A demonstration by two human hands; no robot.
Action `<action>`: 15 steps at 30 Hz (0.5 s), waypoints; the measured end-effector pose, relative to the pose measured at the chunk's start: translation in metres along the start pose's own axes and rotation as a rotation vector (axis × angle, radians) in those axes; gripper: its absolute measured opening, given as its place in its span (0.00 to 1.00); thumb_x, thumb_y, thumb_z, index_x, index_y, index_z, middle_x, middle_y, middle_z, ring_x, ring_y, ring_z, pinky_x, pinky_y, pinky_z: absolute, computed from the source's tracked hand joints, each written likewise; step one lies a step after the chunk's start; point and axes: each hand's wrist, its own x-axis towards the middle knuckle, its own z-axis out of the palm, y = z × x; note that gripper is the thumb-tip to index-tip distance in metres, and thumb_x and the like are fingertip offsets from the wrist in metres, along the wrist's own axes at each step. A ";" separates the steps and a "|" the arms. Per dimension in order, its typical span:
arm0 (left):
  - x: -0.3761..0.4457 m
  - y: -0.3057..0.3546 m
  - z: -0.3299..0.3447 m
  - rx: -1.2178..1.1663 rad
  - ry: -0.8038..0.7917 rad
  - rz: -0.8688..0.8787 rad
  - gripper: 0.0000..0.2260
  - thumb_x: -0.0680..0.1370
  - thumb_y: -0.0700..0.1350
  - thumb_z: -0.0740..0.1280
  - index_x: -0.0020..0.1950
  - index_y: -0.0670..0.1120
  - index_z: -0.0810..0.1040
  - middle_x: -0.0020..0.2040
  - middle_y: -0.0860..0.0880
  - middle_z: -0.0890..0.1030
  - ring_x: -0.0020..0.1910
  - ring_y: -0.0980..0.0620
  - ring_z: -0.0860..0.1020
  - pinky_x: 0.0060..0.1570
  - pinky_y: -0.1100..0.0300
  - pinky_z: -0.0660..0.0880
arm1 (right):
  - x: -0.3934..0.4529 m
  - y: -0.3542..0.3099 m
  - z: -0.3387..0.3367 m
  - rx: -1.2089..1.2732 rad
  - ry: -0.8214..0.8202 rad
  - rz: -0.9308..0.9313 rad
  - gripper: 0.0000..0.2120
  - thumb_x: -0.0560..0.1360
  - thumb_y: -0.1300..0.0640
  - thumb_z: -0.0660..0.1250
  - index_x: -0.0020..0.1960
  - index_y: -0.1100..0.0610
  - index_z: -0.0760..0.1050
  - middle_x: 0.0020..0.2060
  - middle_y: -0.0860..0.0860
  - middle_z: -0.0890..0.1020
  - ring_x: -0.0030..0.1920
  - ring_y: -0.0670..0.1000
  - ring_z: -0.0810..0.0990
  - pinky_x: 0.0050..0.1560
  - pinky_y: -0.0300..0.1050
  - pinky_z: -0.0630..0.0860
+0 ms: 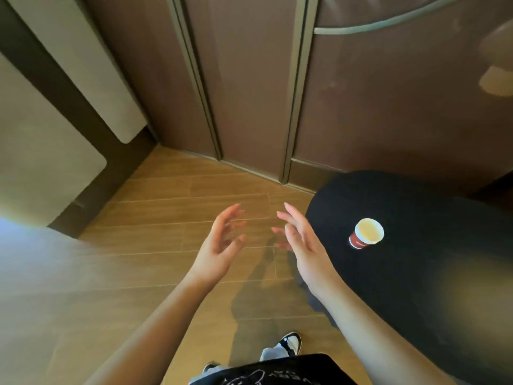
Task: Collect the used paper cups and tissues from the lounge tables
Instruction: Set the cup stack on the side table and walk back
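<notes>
A red paper cup [366, 234] with a white rim stands upright on a round black table [422, 273] at the right. My left hand [219, 245] and my right hand [299, 240] are raised over the wooden floor, palms facing each other, fingers spread and relaxed, holding nothing. The right hand hovers at the table's left edge, a short way left of the cup and apart from it. No tissue shows in this view.
Brown wall panels [249, 79] with metal strips stand straight ahead, with a curved rail at the upper right. A dark frame with pale panels [41, 162] runs along the left. Wooden floor [166, 218] lies between them. My shoes [290, 343] show below.
</notes>
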 end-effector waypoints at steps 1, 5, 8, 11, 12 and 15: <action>-0.011 -0.002 -0.014 0.000 0.032 0.001 0.25 0.80 0.43 0.67 0.74 0.61 0.66 0.67 0.68 0.74 0.68 0.61 0.74 0.59 0.68 0.74 | 0.002 -0.003 0.015 -0.009 -0.041 -0.003 0.25 0.81 0.38 0.55 0.77 0.38 0.60 0.68 0.32 0.72 0.66 0.39 0.76 0.61 0.36 0.75; -0.063 -0.010 -0.070 0.008 0.177 0.034 0.28 0.78 0.54 0.67 0.76 0.58 0.63 0.72 0.58 0.73 0.69 0.55 0.74 0.63 0.61 0.74 | -0.002 -0.018 0.085 -0.036 -0.187 -0.044 0.25 0.82 0.43 0.55 0.78 0.42 0.58 0.68 0.36 0.73 0.64 0.39 0.77 0.60 0.41 0.77; -0.107 -0.019 -0.113 0.002 0.277 0.037 0.29 0.77 0.58 0.66 0.77 0.58 0.62 0.72 0.56 0.72 0.69 0.53 0.74 0.63 0.57 0.75 | -0.012 -0.029 0.144 -0.050 -0.269 -0.069 0.26 0.83 0.46 0.56 0.79 0.46 0.57 0.67 0.39 0.74 0.62 0.41 0.78 0.56 0.41 0.79; -0.151 -0.028 -0.155 0.024 0.380 0.045 0.30 0.78 0.57 0.66 0.78 0.60 0.60 0.71 0.62 0.72 0.70 0.52 0.74 0.64 0.55 0.75 | -0.023 -0.039 0.199 -0.075 -0.364 -0.117 0.25 0.83 0.45 0.56 0.78 0.46 0.57 0.67 0.41 0.74 0.63 0.45 0.78 0.56 0.44 0.79; -0.171 -0.033 -0.173 0.033 0.422 0.044 0.30 0.78 0.57 0.66 0.78 0.60 0.60 0.70 0.63 0.72 0.70 0.52 0.74 0.64 0.55 0.75 | -0.029 -0.043 0.224 -0.093 -0.413 -0.128 0.25 0.83 0.44 0.56 0.78 0.45 0.57 0.67 0.40 0.74 0.63 0.45 0.78 0.56 0.43 0.79; -0.207 -0.041 -0.204 0.057 0.491 0.027 0.31 0.78 0.58 0.66 0.79 0.60 0.58 0.70 0.63 0.71 0.71 0.53 0.73 0.64 0.58 0.75 | -0.036 -0.052 0.266 -0.116 -0.484 -0.160 0.29 0.80 0.35 0.53 0.78 0.43 0.57 0.65 0.35 0.75 0.63 0.45 0.78 0.55 0.40 0.78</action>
